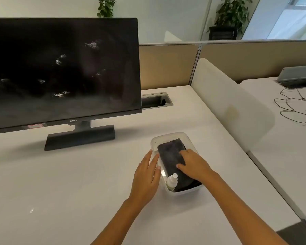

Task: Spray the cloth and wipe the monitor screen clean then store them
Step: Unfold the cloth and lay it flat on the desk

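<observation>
Both forearms reach in from the near edge: the left hand (pixel 146 175) lies flat, fingers spread loosely, against the left wall of a clear rectangular plastic container (pixel 187 136), gripping nothing, while the right hand (pixel 193 164) presses palm-down, fingers curled lightly, on the dark grey folded cloth (pixel 171 151) inside it. Tucked in the container's near-left corner stands a small clear spray bottle with a white nozzle (pixel 171 181), touching the cloth. Far left on the white desk (pixel 60 183) stands the black monitor (pixel 60 68), its dark screen smeared with pale streaks.
</observation>
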The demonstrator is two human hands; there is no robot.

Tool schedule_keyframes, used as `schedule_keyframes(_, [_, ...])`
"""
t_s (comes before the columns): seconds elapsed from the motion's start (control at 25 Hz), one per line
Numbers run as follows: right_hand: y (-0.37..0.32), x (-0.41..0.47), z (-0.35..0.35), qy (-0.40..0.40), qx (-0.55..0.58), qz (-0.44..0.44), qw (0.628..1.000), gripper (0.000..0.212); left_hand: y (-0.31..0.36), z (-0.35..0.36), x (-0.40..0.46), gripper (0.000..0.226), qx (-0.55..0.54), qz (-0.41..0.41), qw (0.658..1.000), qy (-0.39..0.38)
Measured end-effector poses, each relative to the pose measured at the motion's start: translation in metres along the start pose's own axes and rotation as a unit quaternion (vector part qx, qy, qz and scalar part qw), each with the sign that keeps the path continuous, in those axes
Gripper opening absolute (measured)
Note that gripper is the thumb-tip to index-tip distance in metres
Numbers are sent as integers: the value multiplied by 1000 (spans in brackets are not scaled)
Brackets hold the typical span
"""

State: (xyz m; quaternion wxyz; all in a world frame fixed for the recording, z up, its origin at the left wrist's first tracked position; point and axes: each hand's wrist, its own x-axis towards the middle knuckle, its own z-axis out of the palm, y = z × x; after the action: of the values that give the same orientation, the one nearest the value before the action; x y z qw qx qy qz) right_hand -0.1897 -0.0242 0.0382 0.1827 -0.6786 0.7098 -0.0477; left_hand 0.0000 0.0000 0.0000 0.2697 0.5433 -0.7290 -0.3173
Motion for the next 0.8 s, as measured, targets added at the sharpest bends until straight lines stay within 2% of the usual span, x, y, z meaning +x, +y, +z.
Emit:
schedule_keyframes(0.12, [-3,12,11,-4,-61,13,998,62,-1,3,2,44,1,3,1000,14])
schedule_keyframes(0.32, [-11,29,23,-9,-94,32,995,93,-9,8,-1,43,-14,-8,1000,3])
schedule_keyframes(0.4, [-16,34,26,-13,-109,33,993,97,-9,8,-1,42,-39,-23,999,-10])
schedule_keyframes(0.48, [-20,38,28,-15,-123,31,992,87,-9,9,-2,42,-47,-33,998,-17])
schedule_keyframes(0.64, [-22,39,24,4,-116,24,993,54,-8,9,-1,44,-45,-44,998,-26])
schedule_keyframes(0.8, [-11,36,4,16,-13,7,1000,17,-8,6,-1,40,-39,-44,998,-38])
